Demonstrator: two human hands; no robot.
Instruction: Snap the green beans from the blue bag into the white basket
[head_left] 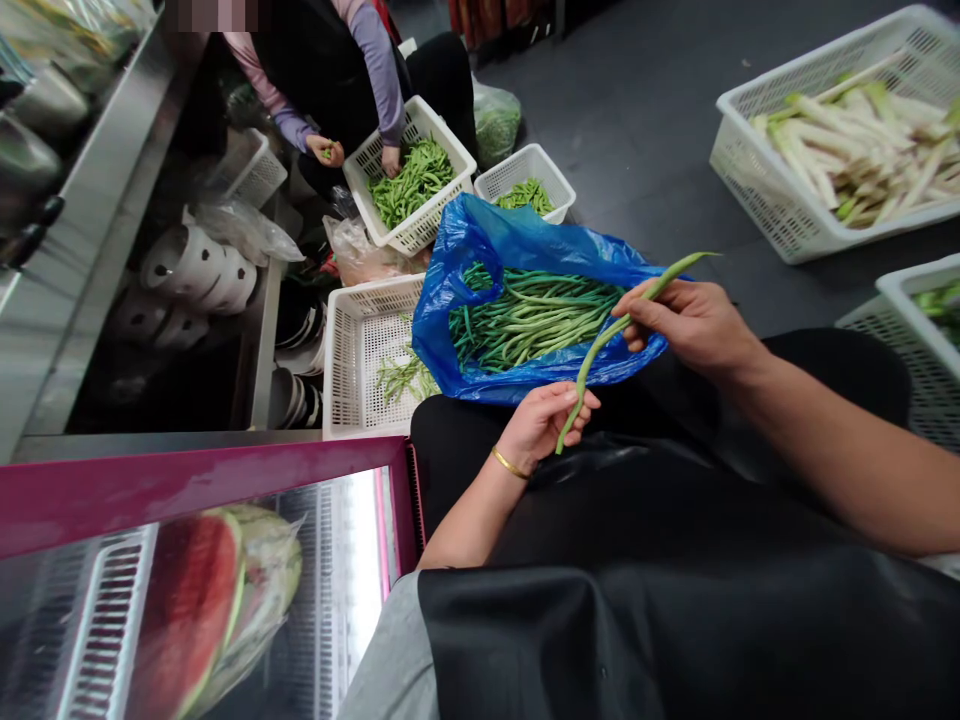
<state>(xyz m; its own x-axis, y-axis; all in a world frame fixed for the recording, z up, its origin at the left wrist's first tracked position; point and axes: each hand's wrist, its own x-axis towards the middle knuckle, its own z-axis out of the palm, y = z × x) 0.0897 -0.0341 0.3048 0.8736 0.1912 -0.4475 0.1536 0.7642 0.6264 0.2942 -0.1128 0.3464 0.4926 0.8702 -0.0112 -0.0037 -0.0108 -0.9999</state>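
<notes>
Inside blue bag (480, 385), green beans (532, 315).

Bag (452, 232): thin crinkled plastic, glossy blue. Baskets (369, 360): white perforated plastic, semi-matt. Floor (637, 85): dark grey, smooth, low sheen. Apron (675, 640): black, leather-like, soft gloss, creased. Sleeve (394, 655): grey cloth, matt. Bangle (511, 463): polished gold-toned metal. Worktop (90, 190), left side: smooth metal, brushed look, dull shine. Frame (202, 490) of glass case: glossy magenta, material unclear. Watermelon (262, 570): wrapped in clear shiny plastic film, wrinkled. Long bean (600, 343): smooth skin, slight sheen. Pots (49, 100), upper left: shiny metal, blurred.
</notes>
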